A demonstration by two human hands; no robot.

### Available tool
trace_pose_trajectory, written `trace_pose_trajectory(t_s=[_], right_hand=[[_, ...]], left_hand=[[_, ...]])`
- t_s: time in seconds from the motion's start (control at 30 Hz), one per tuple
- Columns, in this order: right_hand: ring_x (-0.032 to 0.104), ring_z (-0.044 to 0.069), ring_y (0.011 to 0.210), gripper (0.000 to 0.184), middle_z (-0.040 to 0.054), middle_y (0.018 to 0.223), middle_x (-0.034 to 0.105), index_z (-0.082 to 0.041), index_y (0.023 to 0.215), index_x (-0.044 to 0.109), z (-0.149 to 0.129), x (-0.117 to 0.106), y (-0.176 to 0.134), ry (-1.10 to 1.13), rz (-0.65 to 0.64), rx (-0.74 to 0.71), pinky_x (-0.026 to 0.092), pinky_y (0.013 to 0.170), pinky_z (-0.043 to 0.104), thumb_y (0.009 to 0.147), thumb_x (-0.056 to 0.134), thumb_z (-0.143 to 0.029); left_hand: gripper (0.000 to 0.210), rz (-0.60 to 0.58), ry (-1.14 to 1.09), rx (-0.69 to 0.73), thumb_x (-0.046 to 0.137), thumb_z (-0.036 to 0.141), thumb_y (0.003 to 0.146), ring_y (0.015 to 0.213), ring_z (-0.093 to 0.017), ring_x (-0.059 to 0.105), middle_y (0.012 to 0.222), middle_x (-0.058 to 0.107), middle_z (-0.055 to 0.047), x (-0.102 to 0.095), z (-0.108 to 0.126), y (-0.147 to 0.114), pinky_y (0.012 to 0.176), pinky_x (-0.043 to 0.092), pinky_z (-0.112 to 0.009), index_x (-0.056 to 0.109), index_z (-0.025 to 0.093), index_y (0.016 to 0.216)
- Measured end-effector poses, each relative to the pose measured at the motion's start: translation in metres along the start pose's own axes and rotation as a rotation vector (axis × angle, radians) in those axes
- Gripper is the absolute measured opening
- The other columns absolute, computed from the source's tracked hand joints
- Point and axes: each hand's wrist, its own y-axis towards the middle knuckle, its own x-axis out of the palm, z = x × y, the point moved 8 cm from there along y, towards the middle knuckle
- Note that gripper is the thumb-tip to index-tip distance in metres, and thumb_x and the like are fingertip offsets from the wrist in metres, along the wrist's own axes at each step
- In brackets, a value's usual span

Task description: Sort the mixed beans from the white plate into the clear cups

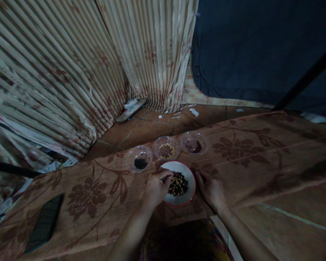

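Note:
A white bowl with a red rim holds a mix of dark and yellow beans. My left hand reaches over its left side, thumb and fingertips pinched together above the beans; whatever is between them is too small to make out. Close against the right rim is my right hand, its fingers bent and lost in shadow. Behind the bowl stand three clear plastic bowls: one with black beans, one with yellow beans, and one with a few dark red beans.
A brown floral cloth covers the long, low surface. On its left lies a dark phone. Beyond it, a skateboard and small white litter rest on the tiled floor, near striped curtains.

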Motion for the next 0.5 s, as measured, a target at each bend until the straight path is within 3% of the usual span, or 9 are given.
trace_pose_trajectory(t_s=[0.5], right_hand=[[0.072,0.022,0.085,0.041,0.0076,0.097,0.076,-0.023,0.11,0.072,0.0014,0.0015,0.0004,0.03,-0.006,-0.009,0.047,0.07,0.027,0.098,0.037,-0.042]], left_hand=[[0.016,0.03,-0.04,-0.031,0.057,0.015,0.084,0.079,-0.014,0.07,0.084,0.075,0.0,-0.0066,-0.0005,-0.0011,0.073,0.054,-0.021,0.071,0.022,0.081]])
